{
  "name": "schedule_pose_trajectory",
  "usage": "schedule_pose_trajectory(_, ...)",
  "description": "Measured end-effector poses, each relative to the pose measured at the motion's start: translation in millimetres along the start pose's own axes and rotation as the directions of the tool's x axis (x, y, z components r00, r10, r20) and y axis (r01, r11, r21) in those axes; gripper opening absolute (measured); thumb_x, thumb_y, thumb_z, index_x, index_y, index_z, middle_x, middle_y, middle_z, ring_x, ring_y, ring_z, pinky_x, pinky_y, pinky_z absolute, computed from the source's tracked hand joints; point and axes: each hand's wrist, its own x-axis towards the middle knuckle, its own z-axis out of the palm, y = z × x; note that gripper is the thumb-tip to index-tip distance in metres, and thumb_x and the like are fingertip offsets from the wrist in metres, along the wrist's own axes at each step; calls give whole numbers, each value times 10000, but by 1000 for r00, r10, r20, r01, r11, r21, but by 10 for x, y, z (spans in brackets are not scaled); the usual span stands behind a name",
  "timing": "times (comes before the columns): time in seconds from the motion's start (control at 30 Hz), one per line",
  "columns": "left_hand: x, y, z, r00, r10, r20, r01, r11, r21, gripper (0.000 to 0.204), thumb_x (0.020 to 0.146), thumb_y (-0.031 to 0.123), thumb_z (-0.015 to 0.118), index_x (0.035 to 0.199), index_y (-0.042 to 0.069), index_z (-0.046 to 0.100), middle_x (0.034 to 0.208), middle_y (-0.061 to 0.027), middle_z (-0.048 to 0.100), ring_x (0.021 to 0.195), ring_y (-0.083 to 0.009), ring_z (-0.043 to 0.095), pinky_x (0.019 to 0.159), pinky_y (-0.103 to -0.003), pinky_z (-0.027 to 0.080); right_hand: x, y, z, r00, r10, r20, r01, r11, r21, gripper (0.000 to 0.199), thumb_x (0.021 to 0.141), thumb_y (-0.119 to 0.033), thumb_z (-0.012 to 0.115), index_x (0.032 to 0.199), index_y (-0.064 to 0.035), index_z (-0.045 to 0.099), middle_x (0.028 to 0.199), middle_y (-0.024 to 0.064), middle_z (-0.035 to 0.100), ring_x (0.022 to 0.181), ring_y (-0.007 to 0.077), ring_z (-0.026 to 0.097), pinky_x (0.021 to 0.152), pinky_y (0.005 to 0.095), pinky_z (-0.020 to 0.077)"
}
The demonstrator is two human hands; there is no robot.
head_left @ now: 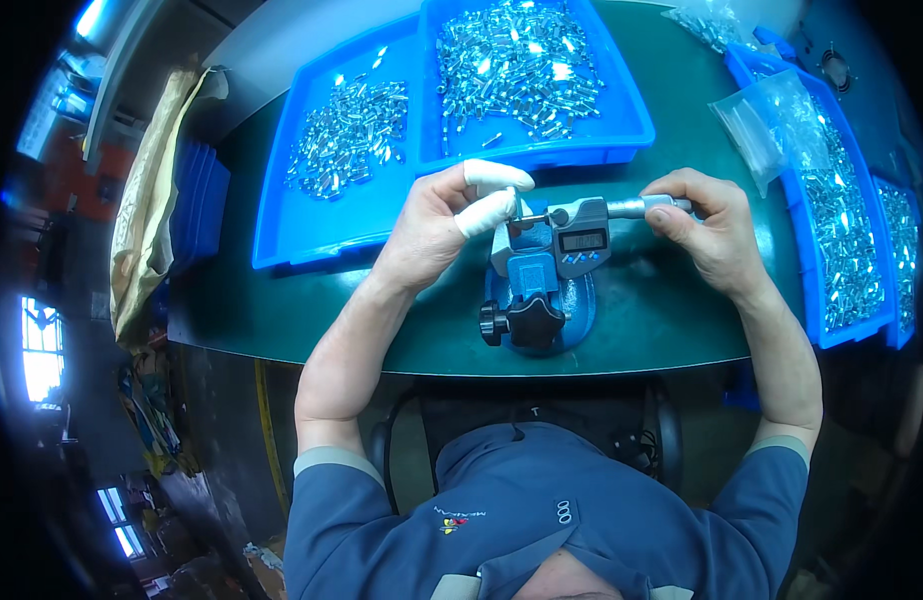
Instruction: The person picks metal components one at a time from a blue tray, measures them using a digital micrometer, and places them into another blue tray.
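Head view | left hand – capped fingertips pinched on a small metal pin, set in the gauge gap for measuring | right hand closed on the gauge knob | gauge clamped in blue stand at bench front edge – both hands free | blue trays of pins at back; clear bags at right corner.

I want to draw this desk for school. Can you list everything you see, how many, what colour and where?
digital micrometer: one, grey, centre, clamped in stand
stand: one, blue with black knob, table front
small metal part: one, silvery, in the micrometer's gap
trays: four or more, blue, holding shiny metal parts, back and right
plastic bags: a few, clear, on right tray
table: one, dark green
left hand: white finger covers, holding the part
right hand: bare, on the micrometer's thimble
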Motion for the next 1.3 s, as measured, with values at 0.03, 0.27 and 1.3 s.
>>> schedule_pose_trajectory(0.03,1,-3,2,1000,0,1,0,1000,0,204,922,146,672,1090,31,687,874,-65,696,803,-135,660,743,-294,534,-4,0,-2,999,48,12,-48,998,29,232,894,-212,706,927,16,681,733,21,621,663,77,554,574,228,402)
schedule_pose_trajectory(0.27,-4,-26,-21,1000,4,26,-5,1000,6,211,949,157,637,1126,47,671,914,-61,686,838,-131,657,761,-282,527,3,6,-18,992,116,43,-119,990,70,246,905,-222,695,918,23,680,707,23,616,639,77,557,575,222,416)
schedule_pose_trajectory(1.3,27,-2,10,999,49,-15,-49,999,8,259,937,143,647,1168,28,655,884,-72,691,812,-127,649,762,-278,528,-12,-9,-18,1000,27,14,-27,1000,4,249,870,-206,737,987,9,689,793,9,633,721,71,544,628,227,415)
